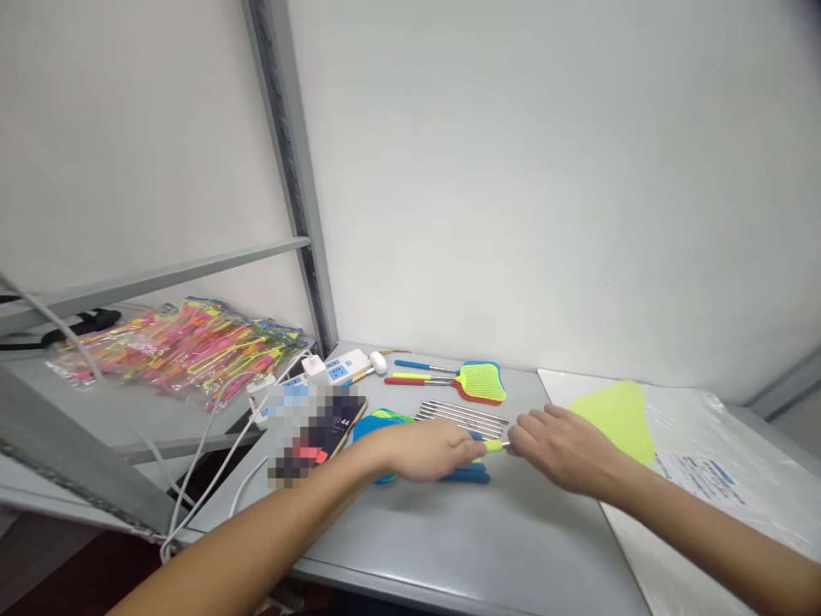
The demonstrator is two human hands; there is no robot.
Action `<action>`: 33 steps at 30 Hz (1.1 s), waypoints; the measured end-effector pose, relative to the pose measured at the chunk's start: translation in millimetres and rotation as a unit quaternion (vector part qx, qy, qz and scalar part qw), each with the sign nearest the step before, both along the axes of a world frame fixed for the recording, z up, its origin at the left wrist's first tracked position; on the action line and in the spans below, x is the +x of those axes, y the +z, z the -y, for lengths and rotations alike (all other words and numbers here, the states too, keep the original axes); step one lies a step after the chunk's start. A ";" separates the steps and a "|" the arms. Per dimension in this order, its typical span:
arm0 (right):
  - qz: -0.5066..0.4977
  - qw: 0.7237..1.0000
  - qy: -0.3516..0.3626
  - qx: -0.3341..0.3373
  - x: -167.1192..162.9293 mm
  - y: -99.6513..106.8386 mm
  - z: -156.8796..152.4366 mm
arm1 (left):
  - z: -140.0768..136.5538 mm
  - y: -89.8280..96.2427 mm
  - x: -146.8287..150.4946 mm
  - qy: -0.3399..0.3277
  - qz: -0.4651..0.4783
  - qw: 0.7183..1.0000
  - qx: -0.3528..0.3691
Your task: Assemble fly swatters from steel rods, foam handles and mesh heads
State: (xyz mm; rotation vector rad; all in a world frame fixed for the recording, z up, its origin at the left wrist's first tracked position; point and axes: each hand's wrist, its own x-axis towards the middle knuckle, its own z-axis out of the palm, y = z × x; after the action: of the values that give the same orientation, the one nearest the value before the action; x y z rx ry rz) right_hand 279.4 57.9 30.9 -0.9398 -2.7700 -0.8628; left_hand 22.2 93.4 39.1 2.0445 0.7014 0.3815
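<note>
Both hands are closed on one yellow-green fly swatter (614,419). My left hand (423,449) wraps its handle, whose yellow-green end shows between the hands. My right hand (558,449) grips the thin metal rod close by; the swatter's broad head lies beyond the right wrist and looks smeared. Under and beside my left hand are blue handles (467,476) and a blue mesh swatter head (368,423), partly covered by the forearm. Just behind lie several bare metal rods (465,417). Farther back, red, yellow-green and blue assembled fly swatters (480,382) rest in a stack.
A phone (346,419) and a white power strip (346,368) with plugs and cables are at the left. Bagged colourful items (192,346) fill the left shelf. A white plastic-wrapped sheet (737,453) covers the right side. A metal post (288,154) and wall stand behind.
</note>
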 end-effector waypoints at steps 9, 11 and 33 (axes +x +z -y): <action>-0.180 0.934 -0.177 0.251 154.2 54.8 -5.6 | -9.8 16.6 -65.1 0.063 0.121 0.951 -0.277; -0.169 0.949 -0.119 0.236 136.5 52.9 1.6 | 7.7 4.8 -35.7 0.149 0.203 0.954 -0.165; -0.107 0.994 -0.022 0.006 19.0 -59.2 7.6 | 68.5 -90.7 30.9 0.296 -0.147 0.839 0.433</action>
State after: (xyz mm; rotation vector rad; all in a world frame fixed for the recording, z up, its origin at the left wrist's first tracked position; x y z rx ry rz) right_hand 298.4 50.3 -28.3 -1.0289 -2.5702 -0.7360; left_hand 53.1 24.9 -51.6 2.7245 1.5848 0.8725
